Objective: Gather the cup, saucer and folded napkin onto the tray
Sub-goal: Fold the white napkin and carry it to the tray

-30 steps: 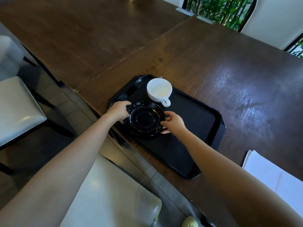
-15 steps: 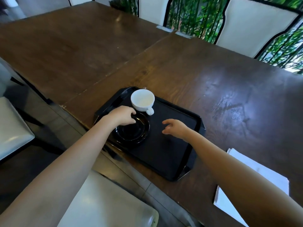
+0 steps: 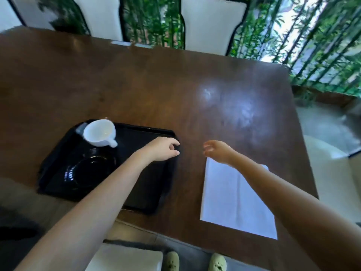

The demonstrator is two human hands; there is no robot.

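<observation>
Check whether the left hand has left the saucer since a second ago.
Yes. The left hand has come off the saucer and now sits at the tray's right rim, nearer the napkin.

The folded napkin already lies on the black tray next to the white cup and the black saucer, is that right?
Not quite. The head view shows the folded napkin lying on the wooden table, to the right of the black tray, not on it. The white cup and the black saucer are on the tray.

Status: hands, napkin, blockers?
Left hand and right hand open, empty. White folded napkin on wooden table, off black plastic tray. Nothing blocking.
</observation>
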